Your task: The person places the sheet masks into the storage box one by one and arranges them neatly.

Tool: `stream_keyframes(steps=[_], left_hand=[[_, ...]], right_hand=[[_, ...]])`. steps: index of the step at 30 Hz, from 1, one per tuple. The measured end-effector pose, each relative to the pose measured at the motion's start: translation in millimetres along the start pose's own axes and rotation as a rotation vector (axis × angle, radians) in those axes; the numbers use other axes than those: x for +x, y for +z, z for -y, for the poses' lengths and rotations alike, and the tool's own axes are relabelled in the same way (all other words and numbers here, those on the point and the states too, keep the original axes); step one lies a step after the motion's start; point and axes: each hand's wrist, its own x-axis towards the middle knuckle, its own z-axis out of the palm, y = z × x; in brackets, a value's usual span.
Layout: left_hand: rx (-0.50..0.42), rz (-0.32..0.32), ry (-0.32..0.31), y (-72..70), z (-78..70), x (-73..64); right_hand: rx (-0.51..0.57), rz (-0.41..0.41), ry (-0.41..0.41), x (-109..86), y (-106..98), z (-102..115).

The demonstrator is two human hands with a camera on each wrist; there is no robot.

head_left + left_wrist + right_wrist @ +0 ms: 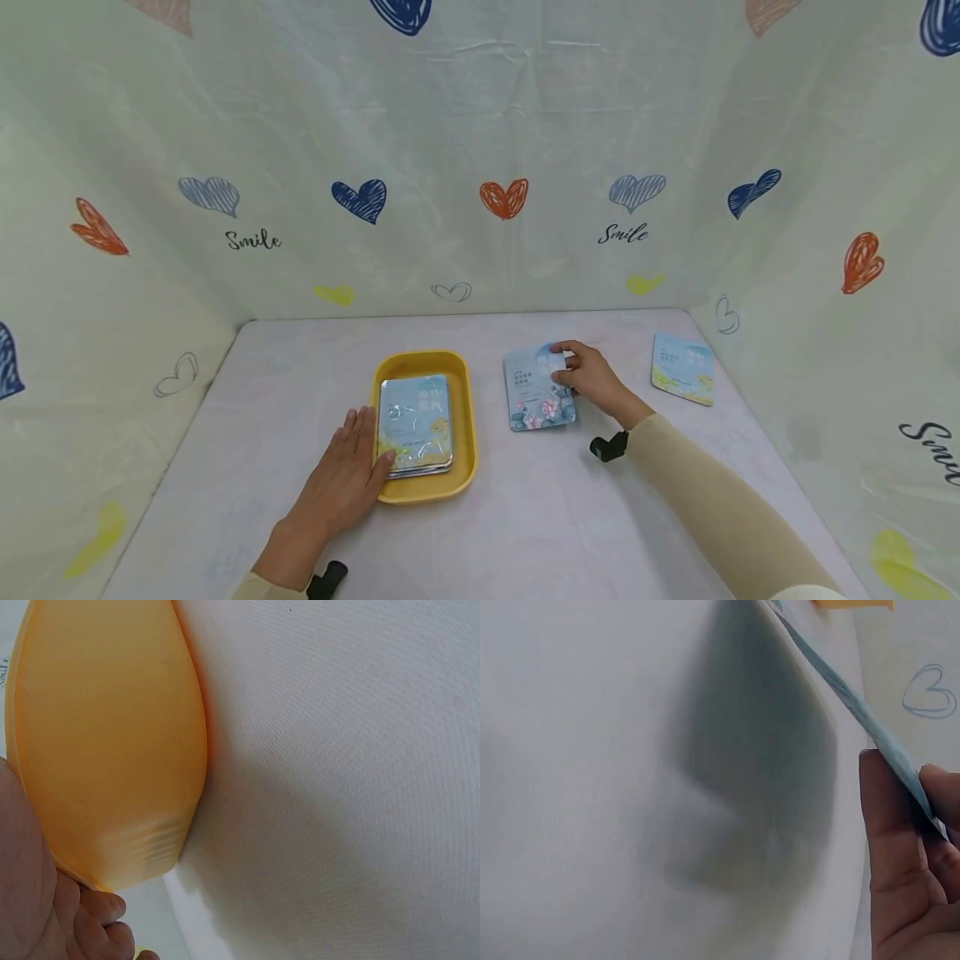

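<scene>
My right hand (592, 379) pinches the right edge of a flat pale-blue sachet printed with pink flowers (536, 400). In the right wrist view this sachet (855, 705) is edge-on, tilted over its shadow between thumb and fingers. My left hand (341, 471) rests along the left side of a yellow tray (467, 450), fingers straight and together. Its thumb reaches over the rim onto the sachets inside. A small stack of blue sachets with yellow flowers (415, 417) lies in the tray. In the left wrist view, fingertips (105, 915) show beside the tray's wall (112, 750).
Another blue sachet with yellow flowers (682, 368) lies near the right edge of the white-covered table (300, 367). A curtain with printed hearts (495, 108) surrounds the table at the back and both sides. Each wrist carries a small black camera.
</scene>
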Motion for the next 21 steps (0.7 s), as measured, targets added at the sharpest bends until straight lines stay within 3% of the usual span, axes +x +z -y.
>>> stream_keyframes(steps=[21], left_hand=[[-0.021, 0.017, -0.033, 1.2, 0.3, 2.1]], right_hand=[[0.147, -0.047, -0.121, -7.9, 17.4, 36.2]])
